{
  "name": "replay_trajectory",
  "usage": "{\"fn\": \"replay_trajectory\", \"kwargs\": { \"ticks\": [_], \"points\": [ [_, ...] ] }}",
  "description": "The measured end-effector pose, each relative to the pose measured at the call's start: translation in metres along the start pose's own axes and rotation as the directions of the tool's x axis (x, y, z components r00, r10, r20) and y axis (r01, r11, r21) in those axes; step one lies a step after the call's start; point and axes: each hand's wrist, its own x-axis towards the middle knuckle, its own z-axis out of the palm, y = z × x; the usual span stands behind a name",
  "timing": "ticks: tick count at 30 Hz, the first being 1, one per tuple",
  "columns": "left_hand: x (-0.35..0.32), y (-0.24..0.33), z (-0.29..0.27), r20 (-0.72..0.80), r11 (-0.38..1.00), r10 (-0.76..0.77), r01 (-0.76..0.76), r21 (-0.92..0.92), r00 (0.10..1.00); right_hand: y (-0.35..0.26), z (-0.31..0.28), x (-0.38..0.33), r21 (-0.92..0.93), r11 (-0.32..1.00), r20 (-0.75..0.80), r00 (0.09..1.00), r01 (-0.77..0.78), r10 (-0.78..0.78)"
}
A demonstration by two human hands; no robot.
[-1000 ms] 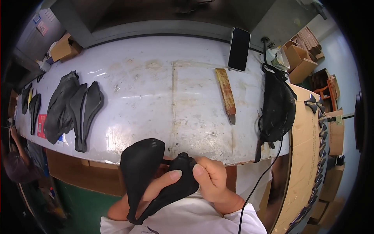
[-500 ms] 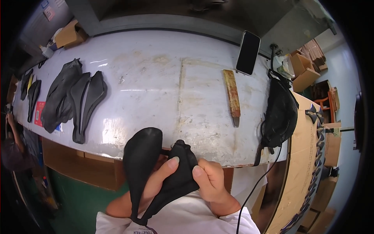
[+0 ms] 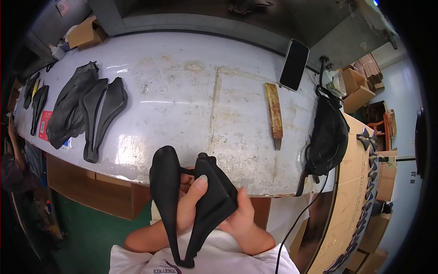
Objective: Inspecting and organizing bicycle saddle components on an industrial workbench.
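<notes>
Near a brown box, contents unclear, left hand and right hand grip a black forked piece.

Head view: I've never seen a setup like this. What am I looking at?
There's no machine here, just a person's bare hands. The picture comes from the left of two fisheye cameras on that person's head, looking down, so straight edges bend.

The left hand grips a black two-lobed piece, its thumb in front; the right hand is at the piece's right side.

On the bench, a similar piece and a crumpled dark sheet lie at left. Toward the right are a rusty blade, a phone and a black mesh item.
</notes>
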Motion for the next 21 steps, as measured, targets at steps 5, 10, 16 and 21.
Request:
{"fn": "replay_trajectory", "kwargs": {
  "ticks": [5, 10, 16, 21],
  "points": [
    [0.001, 0.005, 0.0, 0.122, 1.0, 0.022, -0.022, 0.0, 0.992, 0.016, 0.0, -0.006, -0.659, 0.663, 0.033, 0.894, 0.356, -0.447],
    [0.02, -0.007, -0.026, 0.487, 0.902, 0.326, -0.42, 0.095, 0.81, -0.005, -0.003, -0.016, -0.457, 0.837, -0.091, 0.92, 0.301, -0.381],
    [0.027, 0.025, -0.056, 0.558, 0.859, 0.059, 0.243, -0.451, 0.828, -0.036, -0.007, -0.022, -0.606, 0.739, -0.105, 0.892, 0.293, -0.44],
    [0.012, 0.047, -0.047, 0.4, 0.754, 0.237, -0.428, 0.499, 0.885, -0.06, -0.032, -0.023, -0.88, 0.396, 0.164, 0.95, 0.262, -0.264]
  ]
}}
